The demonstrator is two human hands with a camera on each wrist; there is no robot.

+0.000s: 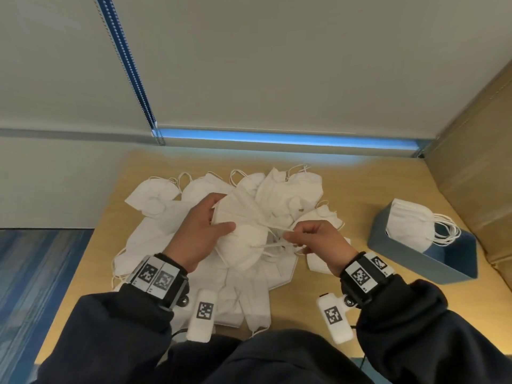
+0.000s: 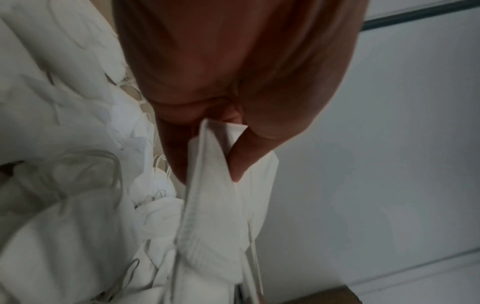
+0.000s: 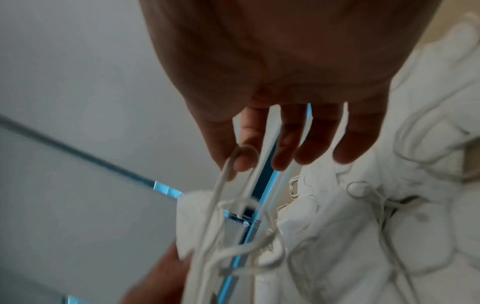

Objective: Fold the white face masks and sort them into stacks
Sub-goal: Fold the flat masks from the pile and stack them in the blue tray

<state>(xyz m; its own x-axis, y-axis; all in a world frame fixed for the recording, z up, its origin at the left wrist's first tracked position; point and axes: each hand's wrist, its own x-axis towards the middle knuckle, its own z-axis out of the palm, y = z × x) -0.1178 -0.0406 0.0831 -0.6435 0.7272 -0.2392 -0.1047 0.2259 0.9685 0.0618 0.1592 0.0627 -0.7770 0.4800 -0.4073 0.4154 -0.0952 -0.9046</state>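
Stood at a wooden table strewn with a loose pile of white face masks, ear loops tangled among them. Held one mask up above the pile, between both hands. Gripped its left edge with the left hand, thumb over the front and fingers behind; in the left wrist view, saw the folded edge of that mask pinched between thumb and fingers. Clenched the right hand around the thin white ear loops on the mask's right side; in the right wrist view, saw the ear loops running over the curled fingers, though blur made it hard to tell how many strands were caught.

Off to the right, near the table's edge, kept a blue box with a stack of folded masks standing in its far end, their loops draped over the rim. Wore dark sleeves and wrist bands with black-and-white markers.
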